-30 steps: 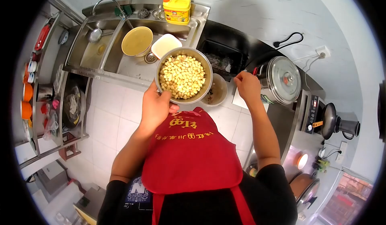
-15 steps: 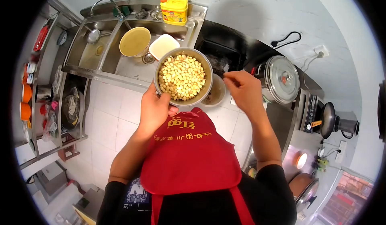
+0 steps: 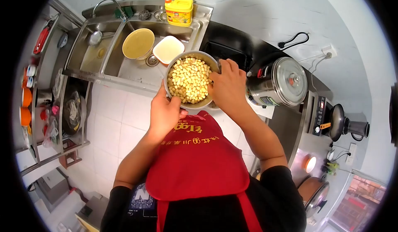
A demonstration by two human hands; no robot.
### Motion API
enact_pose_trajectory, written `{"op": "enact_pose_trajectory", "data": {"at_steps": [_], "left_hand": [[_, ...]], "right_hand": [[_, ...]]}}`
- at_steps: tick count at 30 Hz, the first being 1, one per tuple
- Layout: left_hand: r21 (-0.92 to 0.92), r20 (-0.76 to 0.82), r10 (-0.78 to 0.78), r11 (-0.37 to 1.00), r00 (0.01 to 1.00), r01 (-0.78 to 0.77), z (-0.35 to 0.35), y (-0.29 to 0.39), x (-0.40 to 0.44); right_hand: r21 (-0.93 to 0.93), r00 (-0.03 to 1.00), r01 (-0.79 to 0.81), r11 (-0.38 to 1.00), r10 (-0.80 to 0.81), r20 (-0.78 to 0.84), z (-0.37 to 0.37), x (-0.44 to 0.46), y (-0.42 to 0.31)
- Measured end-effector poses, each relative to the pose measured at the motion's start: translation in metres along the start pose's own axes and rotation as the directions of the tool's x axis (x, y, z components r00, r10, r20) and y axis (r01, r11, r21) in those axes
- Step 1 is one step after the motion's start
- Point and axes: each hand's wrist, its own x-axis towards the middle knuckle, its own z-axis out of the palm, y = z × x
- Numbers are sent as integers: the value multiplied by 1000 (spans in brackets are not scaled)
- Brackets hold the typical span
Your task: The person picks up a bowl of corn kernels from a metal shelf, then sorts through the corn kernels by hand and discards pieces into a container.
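A round metal bowl [image 3: 198, 106] full of pale yellow beans or nuts [image 3: 189, 79] is held up in front of the red apron [image 3: 199, 161]. My left hand [image 3: 165, 112] grips its lower left side, the thumb over the rim and the other fingers underneath. At the right rim is my right hand [image 3: 228, 85], its thumb inside against the beans and its fingers bent over the outside of the rim. The undersides of the bowl and of my left fingers are hidden.
Behind the bowl is a double steel sink [image 3: 124, 68] with a yellow basin [image 3: 138, 44] and a white square container [image 3: 168, 49]. A yellow jug [image 3: 179, 11] stands at its back edge. To the right are a lidded steel pot [image 3: 290, 81] and an induction cooker [image 3: 319, 116]; shelves [image 3: 60, 107] are at left.
My right hand has moved left from beside the bowl onto its right rim, with the thumb inside. The bowl has shifted slightly, still in my left hand.
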Motion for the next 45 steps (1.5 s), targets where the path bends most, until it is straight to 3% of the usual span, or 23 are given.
{"op": "enact_pose_trajectory", "data": {"at_steps": [3,12,14,15,17,18,20,25,27,28,29,31,35,37,38,40,44,45], "left_hand": [[18,7,-24,1000,1000,23,-2,0,1],[-12,10,-2,1000,1000,2,-3,-2,3],[-27,15,-18,999,1000,19,-3,1,3],[-26,16,-20,999,1000,20,-3,1,4],[-27,20,-22,999,1000,23,-4,1,6],[-26,21,-21,999,1000,21,-4,1,6],[-36,6,-27,999,1000,27,-4,2,5],[-10,10,-9,1000,1000,9,-5,3,4],[-15,13,-8,1000,1000,8,-5,2,5],[-12,15,-12,1000,1000,13,-5,2,5],[-10,17,-17,1000,1000,17,-6,2,6],[-16,17,-15,1000,1000,15,-6,2,6],[-22,22,-20,1000,1000,20,-5,1,7],[-13,20,-27,1000,999,27,-4,1,7],[-5,19,-34,999,999,35,-3,1,7],[-12,31,-30,999,999,30,-3,1,6],[15,50,-44,999,998,43,0,1,7],[11,47,-38,999,998,38,-2,0,6]], "right_hand": [[78,999,-13,997,11,32,5,-1,0],[346,993,3,938,39,-114,-5,-6,12],[583,989,-27,812,107,-103,-3,-7,19],[584,989,-30,811,109,-102,0,-8,22],[902,935,-210,378,346,73,6,-8,28],[902,935,-209,378,347,71,4,-9,31],[985,876,-173,16,460,147,-3,-13,39],[944,780,-316,94,593,202,30,-46,75],[844,784,-434,315,593,182,60,-61,90],[720,823,-450,528,558,106,66,-63,94],[721,823,-448,528,558,103,77,-67,102],[511,931,-309,802,364,-8,87,-68,109],[480,889,-396,783,458,-13,37,-46,84],[713,860,-381,589,509,39,0,-28,54],[713,859,-381,588,510,38,-15,-17,39],[717,963,-74,693,237,-129,-31,0,7],[578,991,18,816,60,-116,-9,31,-16],[491,998,-70,869,57,42,-5,37,-21]]}}
